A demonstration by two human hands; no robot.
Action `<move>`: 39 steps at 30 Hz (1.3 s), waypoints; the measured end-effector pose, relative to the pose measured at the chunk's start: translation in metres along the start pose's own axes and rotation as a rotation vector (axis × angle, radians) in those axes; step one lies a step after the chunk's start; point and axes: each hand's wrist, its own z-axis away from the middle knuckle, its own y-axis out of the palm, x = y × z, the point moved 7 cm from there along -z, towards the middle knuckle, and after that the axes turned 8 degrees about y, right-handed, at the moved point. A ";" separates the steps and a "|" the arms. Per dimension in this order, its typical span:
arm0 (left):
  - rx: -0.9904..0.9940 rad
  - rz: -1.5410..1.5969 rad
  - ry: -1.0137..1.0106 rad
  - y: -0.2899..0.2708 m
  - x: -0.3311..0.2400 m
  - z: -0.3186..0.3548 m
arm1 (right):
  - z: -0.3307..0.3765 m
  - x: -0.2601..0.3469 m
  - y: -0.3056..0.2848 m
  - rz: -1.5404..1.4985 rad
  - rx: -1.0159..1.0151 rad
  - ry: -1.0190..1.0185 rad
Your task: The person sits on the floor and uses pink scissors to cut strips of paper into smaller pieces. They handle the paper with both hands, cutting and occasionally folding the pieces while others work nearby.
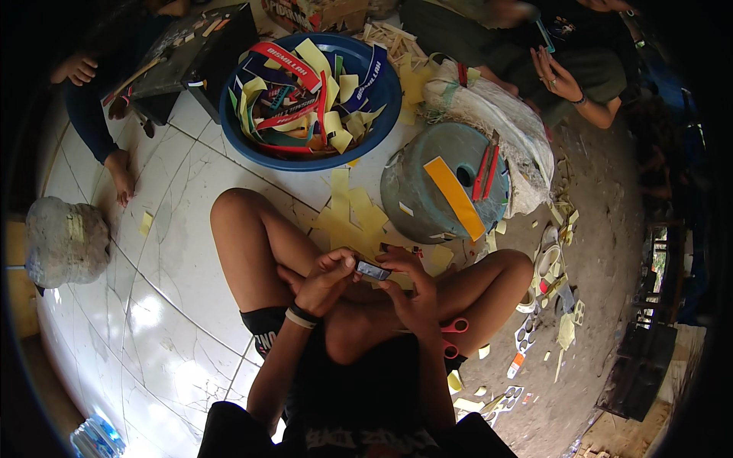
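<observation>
White lettering marks red strips (286,61), a blue strip (371,81) and black shorts (265,331); lettering marks a cardboard box (314,17).

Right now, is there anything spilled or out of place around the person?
Yes. Pale yellow scraps lie scattered on the brown ground at the right, looking like spilled offcuts. An orange strip rests slantwise on the grey-green container, though this may be deliberate.

Eleven o'clock, one blue basin (305,163); two o'clock, one grey-green tub (405,183), one white sack (527,153)! Six: the wearer's two hands (328,284), one small piece (372,270).
</observation>
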 end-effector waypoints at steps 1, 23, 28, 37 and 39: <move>-0.027 -0.018 0.015 0.000 -0.002 0.000 | 0.000 -0.001 -0.002 0.020 -0.022 0.010; 0.110 -0.324 -0.031 0.011 0.006 -0.002 | 0.006 -0.001 -0.022 0.057 0.004 0.009; 0.166 -0.383 -0.081 0.011 0.002 0.000 | 0.006 0.008 -0.021 0.073 0.033 -0.027; 0.056 -0.550 0.030 0.009 0.011 0.000 | 0.008 0.036 -0.022 0.506 -0.023 -0.047; 0.043 -0.558 0.020 0.006 0.010 0.000 | 0.013 0.039 -0.013 0.619 -0.051 0.011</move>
